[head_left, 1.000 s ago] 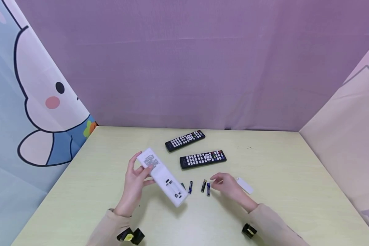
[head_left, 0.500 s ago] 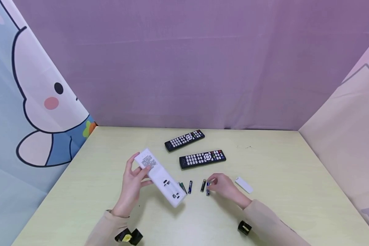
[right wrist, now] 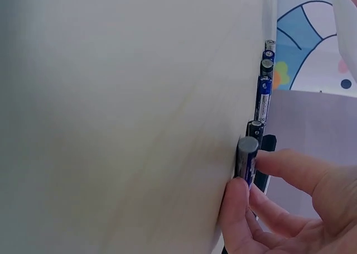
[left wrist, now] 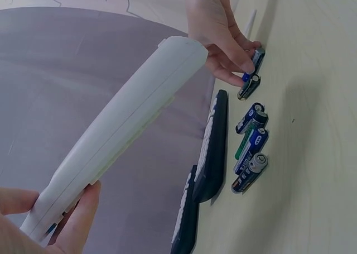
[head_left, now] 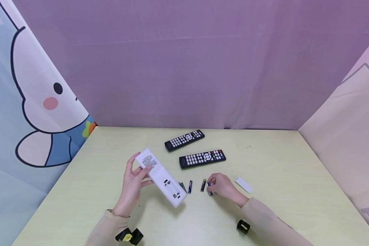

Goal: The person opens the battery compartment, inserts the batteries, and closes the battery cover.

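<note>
My left hand (head_left: 131, 188) holds a white remote control (head_left: 163, 179) above the table, back side up and slanted. Its battery compartment is uncovered, with no batteries in it. Thumb and fingers of my right hand (head_left: 223, 186) pinch a blue-and-silver AA-type battery (right wrist: 247, 156), which tilts at the tabletop. Just left of it lies a black battery (head_left: 203, 185). Farther left are a blue battery (head_left: 190, 187) and a green battery (head_left: 182, 186), partly behind the remote in the head view. The left wrist view shows another dark battery (left wrist: 250, 173) beside these.
Two black remote controls, a nearer one (head_left: 202, 159) and a farther one (head_left: 185, 140), lie buttons up behind the batteries. A white battery cover (head_left: 244, 185) rests right of my right hand. A purple cloth (head_left: 184, 68) hangs behind the table (head_left: 279, 164).
My right hand has moved slightly left onto the blue battery and now pinches it, and the battery has tilted. The left hand and white remote have barely shifted.
</note>
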### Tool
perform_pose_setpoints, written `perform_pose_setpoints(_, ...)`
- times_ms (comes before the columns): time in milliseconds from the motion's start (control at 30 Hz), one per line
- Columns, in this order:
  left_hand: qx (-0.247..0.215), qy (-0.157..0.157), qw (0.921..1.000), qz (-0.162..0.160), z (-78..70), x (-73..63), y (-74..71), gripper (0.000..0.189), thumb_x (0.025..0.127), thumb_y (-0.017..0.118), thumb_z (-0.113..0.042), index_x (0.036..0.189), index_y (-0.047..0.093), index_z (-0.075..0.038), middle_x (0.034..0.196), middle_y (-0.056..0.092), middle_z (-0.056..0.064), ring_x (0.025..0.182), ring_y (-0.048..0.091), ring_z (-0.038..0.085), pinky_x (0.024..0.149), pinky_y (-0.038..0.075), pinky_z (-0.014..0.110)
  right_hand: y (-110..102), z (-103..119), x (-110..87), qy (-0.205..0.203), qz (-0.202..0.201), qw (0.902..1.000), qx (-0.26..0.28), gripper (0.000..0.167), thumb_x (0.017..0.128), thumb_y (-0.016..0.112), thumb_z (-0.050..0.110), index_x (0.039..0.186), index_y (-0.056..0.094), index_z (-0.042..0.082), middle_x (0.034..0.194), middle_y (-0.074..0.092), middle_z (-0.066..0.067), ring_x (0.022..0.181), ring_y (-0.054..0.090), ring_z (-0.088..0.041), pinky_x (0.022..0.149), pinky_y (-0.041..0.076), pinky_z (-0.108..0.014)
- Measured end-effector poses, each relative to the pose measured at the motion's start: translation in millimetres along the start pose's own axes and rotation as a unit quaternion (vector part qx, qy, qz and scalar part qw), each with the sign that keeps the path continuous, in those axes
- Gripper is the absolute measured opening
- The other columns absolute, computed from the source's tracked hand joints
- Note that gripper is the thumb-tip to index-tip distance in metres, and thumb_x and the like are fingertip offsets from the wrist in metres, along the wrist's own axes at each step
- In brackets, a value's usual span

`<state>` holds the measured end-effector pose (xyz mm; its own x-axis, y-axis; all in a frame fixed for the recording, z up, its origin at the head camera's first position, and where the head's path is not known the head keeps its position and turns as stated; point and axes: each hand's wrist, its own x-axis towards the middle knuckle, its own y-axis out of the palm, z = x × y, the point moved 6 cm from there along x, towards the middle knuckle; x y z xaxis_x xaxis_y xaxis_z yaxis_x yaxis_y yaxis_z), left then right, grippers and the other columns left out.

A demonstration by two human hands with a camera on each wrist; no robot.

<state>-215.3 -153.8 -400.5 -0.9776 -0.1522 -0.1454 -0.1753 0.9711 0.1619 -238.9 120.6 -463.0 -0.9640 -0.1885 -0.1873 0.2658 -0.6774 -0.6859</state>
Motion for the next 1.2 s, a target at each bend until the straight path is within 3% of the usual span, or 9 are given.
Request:
perform_pose_setpoints(300, 0.002, -0.004, 1.0000, 0.002, 0.2, -1.0, 2.3, 0.060, 0.087, 0.048, 0.001, 0.136, 0.025, -0.026, 0.113, 0.055, 0.017, 0.070, 0.061, 0.014, 0.063, 0.054, 0.030, -2, -1, -0.4, 0.001, -0.002, 1.0000, -0.006, 0.022, 0.066, 0.064, -0.001, 0.088, 0.061, 0.002, 0.066, 0.053, -0.002, 0.053, 0.047, -0.012, 0.047, 0.043, -0.023)
perform_pose_setpoints(667, 0.005, -0.007, 1.0000, 0.000, -1.7, -2.3, 3.4, 0.059, 0.088, 0.049, -0.001, 0.136, 0.024, -0.026, 0.112, 0.055, 0.016, 0.070, 0.060, 0.013, 0.063, 0.054, 0.029, -8, -2, -1.5, 0.008, -0.006, 0.9952, 0.098, 0.022, 0.072, 0.062, -0.001, 0.094, 0.059, 0.000, 0.064, 0.055, -0.005, 0.052, 0.051, -0.014, 0.049, 0.046, -0.025)
perform_pose_setpoints(833, 0.001, -0.008, 1.0000, 0.001, -2.3, -2.5, 3.9, 0.059, 0.088, 0.049, -0.001, 0.135, 0.025, -0.026, 0.109, 0.056, 0.014, 0.070, 0.060, 0.013, 0.063, 0.054, 0.030, -13, 5, -6.3, -0.007, 0.020, 0.9837, 0.179, 0.029, 0.077, 0.059, 0.000, 0.105, 0.054, -0.005, 0.078, 0.058, -0.010, 0.061, 0.056, -0.014, 0.059, 0.052, -0.029)
perform_pose_setpoints(1000, -0.003, -0.007, 1.0000, 0.005, -2.5, -2.7, 5.2, 0.059, 0.088, 0.048, 0.000, 0.135, 0.025, -0.026, 0.107, 0.057, 0.012, 0.069, 0.060, 0.013, 0.062, 0.054, 0.030, -17, 16, -11.2, -0.034, 0.043, 0.9648, 0.257, 0.035, 0.080, 0.058, 0.001, 0.112, 0.048, -0.010, 0.092, 0.057, -0.018, 0.072, 0.059, -0.016, 0.071, 0.053, -0.032)
perform_pose_setpoints(1200, -0.011, -0.005, 0.9999, 0.005, -3.3, -3.8, 6.8, 0.059, 0.087, 0.048, 0.002, 0.134, 0.026, -0.026, 0.107, 0.057, 0.014, 0.069, 0.061, 0.014, 0.063, 0.054, 0.031, -19, 30, -16.2, -0.049, 0.035, 0.9506, 0.304, 0.036, 0.079, 0.059, 0.001, 0.112, 0.049, -0.009, 0.094, 0.057, -0.015, 0.077, 0.058, -0.014, 0.074, 0.052, -0.030)
